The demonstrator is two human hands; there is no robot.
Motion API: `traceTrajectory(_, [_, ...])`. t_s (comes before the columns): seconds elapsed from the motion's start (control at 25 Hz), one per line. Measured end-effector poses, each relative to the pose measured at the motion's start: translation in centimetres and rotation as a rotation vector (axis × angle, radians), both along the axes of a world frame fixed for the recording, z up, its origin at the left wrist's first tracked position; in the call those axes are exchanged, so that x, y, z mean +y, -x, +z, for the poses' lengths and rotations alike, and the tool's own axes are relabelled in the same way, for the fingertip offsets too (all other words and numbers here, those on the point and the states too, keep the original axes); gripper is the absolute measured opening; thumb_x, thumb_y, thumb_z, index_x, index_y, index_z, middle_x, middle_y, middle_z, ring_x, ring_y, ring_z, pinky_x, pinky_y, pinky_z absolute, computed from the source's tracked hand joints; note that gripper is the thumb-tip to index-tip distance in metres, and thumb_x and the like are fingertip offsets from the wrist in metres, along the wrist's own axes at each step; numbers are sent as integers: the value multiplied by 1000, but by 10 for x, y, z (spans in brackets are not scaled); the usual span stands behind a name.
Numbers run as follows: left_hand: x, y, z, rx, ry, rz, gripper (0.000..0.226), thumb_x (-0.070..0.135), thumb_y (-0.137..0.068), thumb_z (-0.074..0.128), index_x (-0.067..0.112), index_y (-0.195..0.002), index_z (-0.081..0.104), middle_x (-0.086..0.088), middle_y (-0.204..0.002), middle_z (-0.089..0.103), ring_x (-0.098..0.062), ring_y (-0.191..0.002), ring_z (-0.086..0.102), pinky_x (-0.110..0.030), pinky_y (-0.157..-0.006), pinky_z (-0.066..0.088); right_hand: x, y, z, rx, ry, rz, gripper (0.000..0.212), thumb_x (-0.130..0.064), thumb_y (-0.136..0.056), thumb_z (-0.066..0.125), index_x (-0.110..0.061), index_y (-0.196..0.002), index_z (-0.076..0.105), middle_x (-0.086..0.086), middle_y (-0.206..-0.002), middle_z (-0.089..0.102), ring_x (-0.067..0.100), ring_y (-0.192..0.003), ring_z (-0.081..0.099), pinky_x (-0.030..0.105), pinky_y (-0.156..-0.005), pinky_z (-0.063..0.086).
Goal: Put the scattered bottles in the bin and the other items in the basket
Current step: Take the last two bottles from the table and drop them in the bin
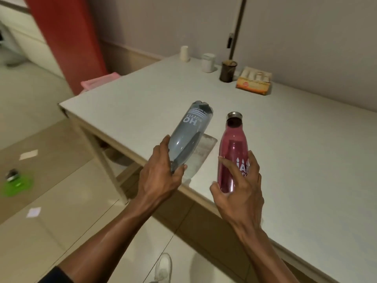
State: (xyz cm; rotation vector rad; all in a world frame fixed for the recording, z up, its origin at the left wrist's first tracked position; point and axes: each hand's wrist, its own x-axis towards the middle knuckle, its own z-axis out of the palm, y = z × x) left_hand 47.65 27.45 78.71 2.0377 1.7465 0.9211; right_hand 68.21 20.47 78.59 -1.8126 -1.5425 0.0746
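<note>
Bottles fill both hands above the near edge of the table (285,139). The left hand (161,176) has its grip closed around a grey bottle (189,135), long axis tilted toward one o'clock. The right hand (240,186) clasps an upright pink bottle (234,152), steel cap at twelve o'clock; no bin is visible.

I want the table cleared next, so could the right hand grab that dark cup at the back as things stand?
Probably not yet. The right hand is wrapped around the pink bottle, and the dark cup stands far back across the table. Nothing lies in the path between them.
</note>
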Motion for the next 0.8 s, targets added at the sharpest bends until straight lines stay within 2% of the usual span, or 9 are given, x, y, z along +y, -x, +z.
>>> traceTrajectory(0.12, [-28,56,-2,-20,-19,131,95,45,-92,75,22,-165,19,-6,-154,49,-26,-116,68,-51,-88,63,2,58,4,-30,-1,183,71,-37,-73,85,-40,-139,58,8,-164,25,26,-133,44,34,-86,53])
traceTrajectory(0.32, [-55,145,-18,-66,31,331,97,45,-90,78,25,-165,21,-3,-160,45,-29,-129,62,-55,-98,58,9,151,5,-80,34,358,70,-39,-75,81,-41,-140,57,8,-166,21,27,-133,44,39,-89,59])
traceTrajectory(0.48, [-69,234,-39,-38,75,397,98,47,-87,79,29,-164,20,-1,-156,48,-29,-124,64,-50,-93,59,14,237,-8,-61,42,471,68,-40,-75,80,-41,-139,59,9,-166,21,29,-140,39,42,-97,55])
traceTrajectory(0.56, [-77,286,-54,-6,123,434,98,47,-86,80,30,-162,21,-1,-152,52,-29,-118,66,-48,-88,60,12,287,-22,-48,64,510,67,-41,-74,79,-42,-138,60,9,-166,22,28,-142,38,40,-94,54])
traceTrajectory(0.68, [-87,352,-76,-8,204,485,96,46,-85,80,31,-161,23,-1,-145,55,-30,-108,68,-47,-83,60,5,351,-50,-8,126,562,65,-40,-73,79,-44,-135,60,7,-167,20,27,-141,38,44,-92,56])
traceTrajectory(0.8, [-96,408,-99,-18,305,519,96,45,-86,80,29,-162,23,-1,-144,56,-31,-110,67,-46,-84,59,2,403,-81,-18,208,610,66,-42,-72,76,-48,-136,57,3,-168,15,26,-139,38,43,-93,57])
